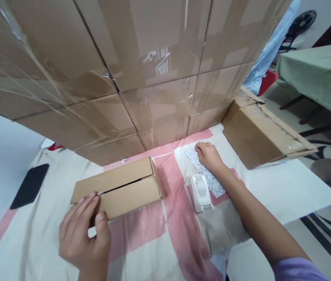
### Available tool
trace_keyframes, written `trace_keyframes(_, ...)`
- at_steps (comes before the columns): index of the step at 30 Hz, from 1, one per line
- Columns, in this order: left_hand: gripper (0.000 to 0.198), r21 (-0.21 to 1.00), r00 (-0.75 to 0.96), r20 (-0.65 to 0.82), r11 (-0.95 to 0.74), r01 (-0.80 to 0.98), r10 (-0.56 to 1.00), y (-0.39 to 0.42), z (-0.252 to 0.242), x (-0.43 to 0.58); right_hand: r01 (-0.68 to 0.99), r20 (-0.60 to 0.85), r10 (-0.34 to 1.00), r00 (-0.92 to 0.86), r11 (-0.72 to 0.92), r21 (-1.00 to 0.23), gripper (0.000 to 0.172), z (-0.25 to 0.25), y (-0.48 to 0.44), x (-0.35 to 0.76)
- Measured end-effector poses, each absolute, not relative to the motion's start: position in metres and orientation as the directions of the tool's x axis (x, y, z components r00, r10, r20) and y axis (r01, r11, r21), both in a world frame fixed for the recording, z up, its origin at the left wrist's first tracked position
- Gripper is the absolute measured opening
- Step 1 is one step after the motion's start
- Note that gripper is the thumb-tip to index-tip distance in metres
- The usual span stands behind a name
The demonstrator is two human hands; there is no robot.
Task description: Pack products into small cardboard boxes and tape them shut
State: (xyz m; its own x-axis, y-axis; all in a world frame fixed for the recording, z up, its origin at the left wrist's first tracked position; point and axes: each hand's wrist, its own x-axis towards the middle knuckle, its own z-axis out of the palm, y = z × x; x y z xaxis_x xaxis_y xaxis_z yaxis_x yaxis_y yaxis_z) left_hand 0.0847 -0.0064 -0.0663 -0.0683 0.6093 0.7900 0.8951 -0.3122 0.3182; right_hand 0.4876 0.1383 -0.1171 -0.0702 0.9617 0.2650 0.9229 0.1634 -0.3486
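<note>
Cardboard box (133,198) lies flap-side up on the pink-and-white cloth (143,236), left of centre in the lower half of the frame, a narrow gap between its flaps. The left hand (81,234) rests at its left end, thumb parted from the fingers, which touch the flap without a full grip. Right of centre, the right hand (209,157) curls over the label sheet (216,188), beside a white tape dispenser (202,197); whether it pinches anything, I cannot tell. Seemingly, labels are being handled; a careful edge pinch seems called for.
</note>
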Motion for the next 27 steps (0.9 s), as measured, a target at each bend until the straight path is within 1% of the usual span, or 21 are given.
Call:
trace_keyframes(4, 0.034, 0.315, -0.058, 0.785, -0.316, 0.895, 0.617, -0.0079, -0.0641, 0.0856, 0.917, 0.261, 0.963, -0.067, 0.162, -0.365, 0.02, -0.1171, 0.1367, 0.4884)
trace_keyframes(6, 0.035, 0.309, -0.052, 0.784, -0.316, 0.897, 0.618, -0.0074, -0.0641, 0.0859, 0.916, 0.261, 0.963, -0.062, 0.158, -0.368, 0.022, -0.1163, 0.1352, 0.4889)
trace_keyframes(10, 0.036, 0.304, -0.043, 0.78, -0.318, 0.898, 0.624, -0.0067, -0.0644, 0.0861, 0.929, 0.264, 0.963, -0.049, 0.141, -0.343, 0.019, -0.1171, 0.1337, 0.4879)
trace_keyframes(19, 0.039, 0.281, -0.021, 0.801, -0.346, 0.895, 0.598, -0.0058, -0.0692, 0.0813, 0.953, 0.294, 0.954, 0.055, 0.037, -0.299, 0.025, -0.1157, 0.1373, 0.4856)
trace_keyframes(23, 0.039, 0.297, -0.033, 0.793, -0.339, 0.893, 0.608, -0.0059, -0.0697, 0.0812, 0.952, 0.319, 0.945, 0.075, 0.027, -0.303, 0.023, -0.1188, 0.138, 0.4865)
trace_keyframes(27, 0.04, 0.304, -0.044, 0.793, -0.332, 0.893, 0.608, -0.0066, -0.0698, 0.0817, 0.946, 0.348, 0.932, 0.102, 0.017, -0.324, 0.026, -0.1227, 0.1369, 0.4857)
